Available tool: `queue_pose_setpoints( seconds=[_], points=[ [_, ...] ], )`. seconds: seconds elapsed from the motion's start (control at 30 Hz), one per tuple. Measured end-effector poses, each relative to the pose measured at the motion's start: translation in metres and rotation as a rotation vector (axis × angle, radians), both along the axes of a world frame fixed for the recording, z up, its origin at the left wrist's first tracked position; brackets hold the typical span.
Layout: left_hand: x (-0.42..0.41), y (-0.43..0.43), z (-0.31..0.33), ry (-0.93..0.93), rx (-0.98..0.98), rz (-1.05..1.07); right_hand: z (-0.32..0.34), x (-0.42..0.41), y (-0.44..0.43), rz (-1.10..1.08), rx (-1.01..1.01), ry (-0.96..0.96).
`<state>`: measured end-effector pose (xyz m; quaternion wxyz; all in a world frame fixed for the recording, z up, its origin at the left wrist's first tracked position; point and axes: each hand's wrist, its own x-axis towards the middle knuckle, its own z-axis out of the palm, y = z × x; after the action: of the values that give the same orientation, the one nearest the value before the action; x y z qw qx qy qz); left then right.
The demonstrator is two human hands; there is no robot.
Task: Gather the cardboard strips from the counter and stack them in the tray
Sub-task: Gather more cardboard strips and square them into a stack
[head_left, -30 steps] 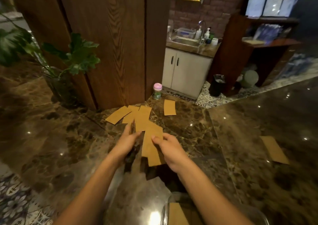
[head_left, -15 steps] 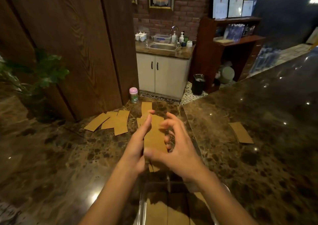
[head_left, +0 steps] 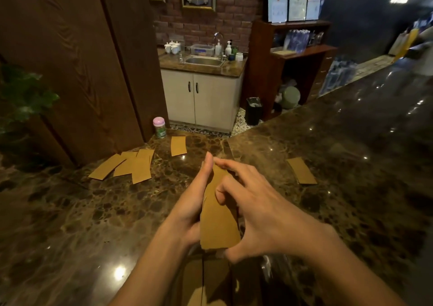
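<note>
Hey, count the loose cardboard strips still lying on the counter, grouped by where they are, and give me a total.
Overlapping pile at left: 3 visible
Single strip near the jar: 1
Strip at right: 1, maybe more stacked
Total on the counter: 5 visible
Not counted: the bundle held by both hands.

Colour rundown: the polished stone counter (head_left: 70,212) is dark brown marble with lighter tan veining and blotchy mottling all over. The flat cardboard strips held between the hands (head_left: 218,214) are plain kraft tan, same as the loose fan of cardboard strips (head_left: 127,165) and the single strips lying farther off. The little plastic jar (head_left: 159,127) has a pink lid over a green label. The tall wooden panel (head_left: 70,59) is deep reddish brown with wavy grain. The low sink cabinet (head_left: 201,99) is cream-white with black handles, and the brick wall (head_left: 234,12) behind is dull red. The floor tiles (head_left: 241,124) show a blue-and-white pattern.
</note>
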<state>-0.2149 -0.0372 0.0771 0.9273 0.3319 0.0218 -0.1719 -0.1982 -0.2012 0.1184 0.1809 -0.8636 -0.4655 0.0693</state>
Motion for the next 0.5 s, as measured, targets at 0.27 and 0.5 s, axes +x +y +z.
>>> queue_pose_setpoints(
  seconds=[0.27, 0.5],
  points=[
    [-0.013, -0.004, -0.009, -0.015, 0.088, 0.028, 0.004, 0.014, -0.004, -0.099, -0.052, -0.202],
    [-0.013, -0.007, -0.01, -0.086, 0.281, 0.226, 0.002, 0.023, -0.002, -0.109, -0.045, -0.147]
  ],
)
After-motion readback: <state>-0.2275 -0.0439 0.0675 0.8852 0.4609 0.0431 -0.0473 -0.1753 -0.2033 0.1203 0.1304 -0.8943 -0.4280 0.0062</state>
